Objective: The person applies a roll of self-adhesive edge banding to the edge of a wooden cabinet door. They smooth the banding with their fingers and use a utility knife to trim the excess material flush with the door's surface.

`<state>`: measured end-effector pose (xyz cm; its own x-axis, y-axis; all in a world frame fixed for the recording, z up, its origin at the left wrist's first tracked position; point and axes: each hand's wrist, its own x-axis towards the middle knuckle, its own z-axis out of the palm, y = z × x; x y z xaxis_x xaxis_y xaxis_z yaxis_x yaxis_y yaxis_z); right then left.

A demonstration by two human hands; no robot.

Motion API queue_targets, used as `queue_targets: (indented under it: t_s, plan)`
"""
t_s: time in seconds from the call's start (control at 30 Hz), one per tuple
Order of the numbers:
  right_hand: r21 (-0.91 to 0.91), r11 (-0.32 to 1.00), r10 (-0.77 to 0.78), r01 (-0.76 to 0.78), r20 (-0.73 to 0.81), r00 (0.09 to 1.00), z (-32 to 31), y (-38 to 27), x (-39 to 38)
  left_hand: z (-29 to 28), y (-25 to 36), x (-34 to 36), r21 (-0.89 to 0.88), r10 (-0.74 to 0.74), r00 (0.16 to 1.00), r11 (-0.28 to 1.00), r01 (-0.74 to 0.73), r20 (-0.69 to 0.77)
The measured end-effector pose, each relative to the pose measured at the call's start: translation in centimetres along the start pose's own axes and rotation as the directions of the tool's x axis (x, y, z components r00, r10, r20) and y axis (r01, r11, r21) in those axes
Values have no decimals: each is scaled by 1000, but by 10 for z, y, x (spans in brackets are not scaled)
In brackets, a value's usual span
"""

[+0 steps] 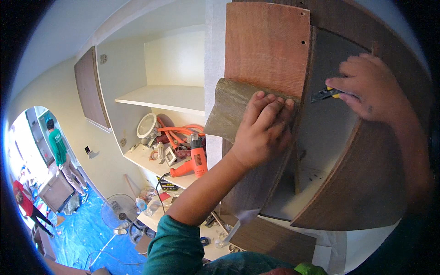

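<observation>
My left hand presses its fingertips on a brown woodgrain film sheet, whose upper edge curls back from a cabinet panel. Above the curl, bare reddish wood shows, with small holes near its right side. The thumb of this hand is hidden. My right hand, slightly blurred, grips a utility knife with a dark body and yellow parts. The knife points left, apart from the panel's right edge, in front of the open cabinet recess.
An orange heat gun lies on the left shelf beside orange hose and a round white fitting. Below are a fan and a loose brown board. Two people stand far left, on blue sheeting; one wears green.
</observation>
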<state>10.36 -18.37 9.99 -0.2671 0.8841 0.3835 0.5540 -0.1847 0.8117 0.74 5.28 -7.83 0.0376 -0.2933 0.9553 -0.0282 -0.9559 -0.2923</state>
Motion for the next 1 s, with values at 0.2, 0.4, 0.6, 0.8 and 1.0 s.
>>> queue_targets:
  t_s: [0.2, 0.4, 0.6, 0.8, 1.0]
  plan:
    - [394, 862, 401, -319, -145, 904, 10, 8, -46, -4, 5, 16, -17, -15, 1000, 1000, 15, -17]
    - [869, 259, 702, -422, 130, 700, 46, -56, -40, -54, -30, 35, 33, -101, 976, 993, 109, -194]
    - [917, -360, 681, -173, 385, 623, 83, -116, -2, -78, -63, 47, -87, -835, 548, 543, 835, 53]
    - [922, -373, 685, -99, 346, 641, 92, -143, 25, -75, -78, 41, -205, -861, 389, 337, 919, 328]
    - [937, -339, 766, -85, 328, 553, 77, -143, 40, -63, -86, 39, -474, -817, 269, -6, 881, 510]
